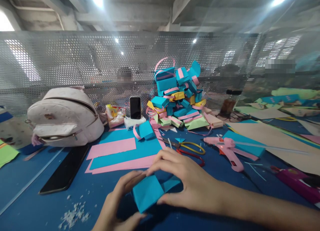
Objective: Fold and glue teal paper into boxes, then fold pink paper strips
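Note:
Both hands work a folded piece of blue paper (148,193) low over the blue table (30,204). My left hand (117,204) grips its near left corner with thumb below and fingers on top. My right hand (181,181) lies over its right side, fingers spread and pressing the paper. Part of the paper is hidden under my right palm.
Pink and blue paper sheets (117,155) lie just beyond. Behind them stand a pile of folded paper boxes (178,97), scissors (190,149), a pink glue gun (226,149), an upright phone (135,107), a white bag (63,116) and a black ruler (66,169). A mesh screen (75,57) closes the back.

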Demonstrator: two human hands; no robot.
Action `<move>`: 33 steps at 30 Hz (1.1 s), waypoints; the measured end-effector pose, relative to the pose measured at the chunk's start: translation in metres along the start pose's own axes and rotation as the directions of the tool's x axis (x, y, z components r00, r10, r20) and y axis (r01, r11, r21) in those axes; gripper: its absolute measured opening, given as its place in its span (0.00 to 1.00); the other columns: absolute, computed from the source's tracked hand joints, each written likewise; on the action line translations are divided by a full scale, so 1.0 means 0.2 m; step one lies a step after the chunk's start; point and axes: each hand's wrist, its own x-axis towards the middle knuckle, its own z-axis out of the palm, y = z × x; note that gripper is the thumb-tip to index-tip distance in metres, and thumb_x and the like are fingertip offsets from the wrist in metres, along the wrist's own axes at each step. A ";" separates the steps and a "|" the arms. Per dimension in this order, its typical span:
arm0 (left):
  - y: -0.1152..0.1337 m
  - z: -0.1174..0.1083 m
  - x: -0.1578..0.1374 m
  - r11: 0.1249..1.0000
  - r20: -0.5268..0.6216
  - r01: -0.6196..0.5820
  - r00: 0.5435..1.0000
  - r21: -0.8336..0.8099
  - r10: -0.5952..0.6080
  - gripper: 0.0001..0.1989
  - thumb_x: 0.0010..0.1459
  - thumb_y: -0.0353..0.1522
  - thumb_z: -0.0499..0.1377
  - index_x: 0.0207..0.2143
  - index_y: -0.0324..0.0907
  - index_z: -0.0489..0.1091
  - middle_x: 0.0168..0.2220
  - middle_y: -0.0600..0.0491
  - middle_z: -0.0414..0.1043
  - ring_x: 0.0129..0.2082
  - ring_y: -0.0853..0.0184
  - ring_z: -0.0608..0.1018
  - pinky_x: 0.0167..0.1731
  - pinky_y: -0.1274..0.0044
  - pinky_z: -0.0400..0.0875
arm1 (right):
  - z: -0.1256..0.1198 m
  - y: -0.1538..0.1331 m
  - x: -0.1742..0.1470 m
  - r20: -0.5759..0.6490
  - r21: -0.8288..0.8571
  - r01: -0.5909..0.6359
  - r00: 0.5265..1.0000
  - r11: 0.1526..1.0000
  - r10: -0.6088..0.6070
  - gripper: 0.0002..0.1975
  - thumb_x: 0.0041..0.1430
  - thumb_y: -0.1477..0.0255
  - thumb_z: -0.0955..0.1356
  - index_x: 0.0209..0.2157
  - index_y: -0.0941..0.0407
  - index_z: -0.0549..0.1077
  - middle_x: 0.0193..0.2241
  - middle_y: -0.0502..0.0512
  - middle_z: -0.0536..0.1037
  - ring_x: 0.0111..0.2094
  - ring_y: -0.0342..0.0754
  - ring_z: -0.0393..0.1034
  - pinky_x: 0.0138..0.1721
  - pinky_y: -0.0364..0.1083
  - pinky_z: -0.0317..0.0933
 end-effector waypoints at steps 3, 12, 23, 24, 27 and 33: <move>0.01 -0.01 0.02 0.999 0.030 -0.024 0.999 0.046 0.022 0.31 0.57 0.36 0.66 0.60 0.57 0.61 0.54 0.52 0.76 0.52 0.62 0.79 0.50 0.80 0.74 | 0.00 0.00 0.00 0.000 0.002 0.002 1.000 1.000 -0.002 0.25 0.48 0.70 0.78 0.48 0.51 0.74 0.44 0.51 0.73 0.48 0.49 0.65 0.47 0.48 0.60; 0.02 0.01 0.01 0.996 -0.032 -0.016 0.999 0.085 0.019 0.25 0.58 0.39 0.65 0.57 0.55 0.66 0.50 0.54 0.78 0.48 0.65 0.81 0.49 0.81 0.74 | 0.01 0.00 0.00 -0.005 -0.005 0.023 1.000 1.000 -0.023 0.23 0.50 0.68 0.78 0.48 0.52 0.73 0.44 0.51 0.73 0.48 0.49 0.66 0.48 0.48 0.60; 0.02 0.01 0.01 0.995 -0.006 -0.020 1.000 0.099 0.020 0.25 0.58 0.39 0.65 0.58 0.56 0.65 0.51 0.54 0.78 0.49 0.64 0.81 0.49 0.80 0.74 | 0.01 0.00 0.00 0.000 0.003 0.017 1.000 1.000 -0.017 0.21 0.51 0.70 0.77 0.47 0.52 0.74 0.44 0.50 0.73 0.48 0.49 0.66 0.49 0.48 0.60; 0.02 0.01 0.01 0.995 -0.015 -0.011 1.000 0.096 0.013 0.25 0.58 0.39 0.64 0.57 0.56 0.65 0.51 0.54 0.78 0.48 0.64 0.81 0.49 0.79 0.74 | 0.01 0.00 0.00 -0.002 0.002 0.017 1.000 1.000 -0.017 0.21 0.51 0.70 0.77 0.47 0.52 0.74 0.44 0.50 0.73 0.48 0.49 0.66 0.49 0.48 0.60; 0.02 0.01 0.01 0.994 -0.006 -0.024 1.000 0.104 0.025 0.25 0.58 0.39 0.64 0.58 0.55 0.65 0.50 0.53 0.78 0.48 0.64 0.81 0.49 0.79 0.75 | 0.01 0.00 0.00 -0.005 -0.013 0.023 1.000 1.000 -0.023 0.21 0.51 0.69 0.77 0.47 0.52 0.73 0.44 0.50 0.73 0.48 0.49 0.65 0.49 0.48 0.60; -0.01 -0.02 0.01 0.987 0.049 -0.050 0.998 0.150 0.043 0.28 0.58 0.35 0.64 0.60 0.53 0.61 0.52 0.51 0.76 0.49 0.63 0.80 0.48 0.79 0.75 | 0.01 0.00 -0.02 -0.007 -0.188 0.084 0.996 0.979 -0.086 0.20 0.57 0.66 0.73 0.50 0.54 0.72 0.45 0.55 0.73 0.46 0.52 0.64 0.47 0.52 0.60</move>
